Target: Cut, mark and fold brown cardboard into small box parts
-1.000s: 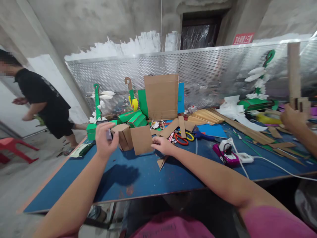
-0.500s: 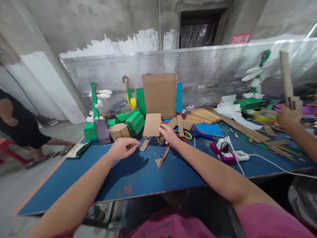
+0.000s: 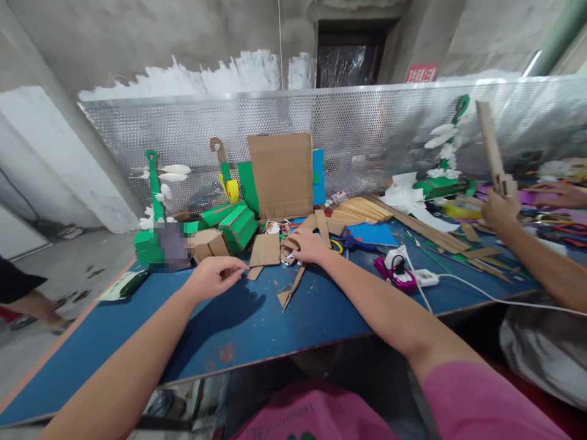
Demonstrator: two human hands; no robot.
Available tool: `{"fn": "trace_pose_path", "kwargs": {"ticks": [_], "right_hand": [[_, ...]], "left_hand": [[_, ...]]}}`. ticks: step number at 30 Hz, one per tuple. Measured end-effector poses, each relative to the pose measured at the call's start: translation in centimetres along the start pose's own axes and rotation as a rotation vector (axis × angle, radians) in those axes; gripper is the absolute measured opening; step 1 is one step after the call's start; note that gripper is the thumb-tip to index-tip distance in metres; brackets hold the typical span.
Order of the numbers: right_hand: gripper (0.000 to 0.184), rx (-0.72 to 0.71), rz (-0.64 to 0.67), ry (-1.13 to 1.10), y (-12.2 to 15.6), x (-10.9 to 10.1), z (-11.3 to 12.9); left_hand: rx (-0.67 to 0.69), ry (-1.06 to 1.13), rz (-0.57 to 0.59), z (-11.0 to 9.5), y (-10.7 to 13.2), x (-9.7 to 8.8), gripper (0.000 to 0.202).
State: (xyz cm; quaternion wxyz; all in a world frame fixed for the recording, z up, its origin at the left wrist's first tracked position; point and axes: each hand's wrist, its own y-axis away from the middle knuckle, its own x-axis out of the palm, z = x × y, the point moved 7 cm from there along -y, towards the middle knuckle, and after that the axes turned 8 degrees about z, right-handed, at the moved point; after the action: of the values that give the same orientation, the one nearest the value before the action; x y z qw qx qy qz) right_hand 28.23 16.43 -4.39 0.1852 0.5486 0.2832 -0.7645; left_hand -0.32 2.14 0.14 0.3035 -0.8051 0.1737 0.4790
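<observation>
My right hand [image 3: 310, 247] reaches into a pile of scraps, fingers curled over a small cardboard scrap [image 3: 288, 246]. Left of it, a square cardboard piece [image 3: 265, 250] lies on the blue table [image 3: 220, 330], partly over a smaller cardboard strip [image 3: 255, 273]. My left hand [image 3: 214, 278] hovers above the table near that strip, thumb and fingers pinched together; what they hold, if anything, is too small to make out. Below my right hand lies a narrow, pointed cardboard offcut [image 3: 293, 291]. Yellow-handled scissors [image 3: 337, 245] are partly hidden among the scraps.
Green cardboard blocks [image 3: 238, 227] and a large upright cardboard sheet [image 3: 280, 174] stand behind. A purple-and-white power strip [image 3: 395, 274] with a trailing cable lies right. Farther right, another person's hand [image 3: 501, 211] holds a cardboard strip [image 3: 488, 140]. A perforated metal panel [image 3: 367, 122] borders the back.
My right hand has let go of the square cardboard piece, which now lies on the table, and has moved to the scraps beside it. The view has turned slightly right.
</observation>
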Motion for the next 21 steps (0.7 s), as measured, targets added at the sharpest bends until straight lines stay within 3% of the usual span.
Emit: {"fn": "trace_pose_path", "kwargs": {"ticks": [3, 7, 11, 14, 17, 21], "right_hand": [[0.043, -0.075, -0.161, -0.092, 0.0, -1.8, 0.9], [0.049, -0.187, -0.444, -0.259, 0.7, -5.1, 1.5], [0.053, -0.351, -0.614, -0.342, 2.3, -7.2, 3.7], [0.058, -0.470, -0.606, -0.340, 3.7, -7.4, 7.1], [0.060, -0.664, -0.543, -0.291, 5.3, -6.7, 11.4], [0.057, -0.884, -0.428, -0.219, 6.8, -4.7, 15.6]], "left_hand": [[-0.004, 0.008, 0.000, 0.3, 0.0, 0.0, 0.020], [-0.009, 0.033, 0.017, 0.6, 0.0, 0.3, 0.021], [-0.042, 0.160, 0.058, 0.6, -0.1, 1.3, 0.022], [-0.100, 0.409, 0.047, -0.1, -0.6, 2.5, 0.028], [-0.158, 0.815, -0.001, -1.6, -1.7, 3.8, 0.048], [-0.264, 1.262, -0.238, -3.0, -3.6, 4.1, 0.057]]}}
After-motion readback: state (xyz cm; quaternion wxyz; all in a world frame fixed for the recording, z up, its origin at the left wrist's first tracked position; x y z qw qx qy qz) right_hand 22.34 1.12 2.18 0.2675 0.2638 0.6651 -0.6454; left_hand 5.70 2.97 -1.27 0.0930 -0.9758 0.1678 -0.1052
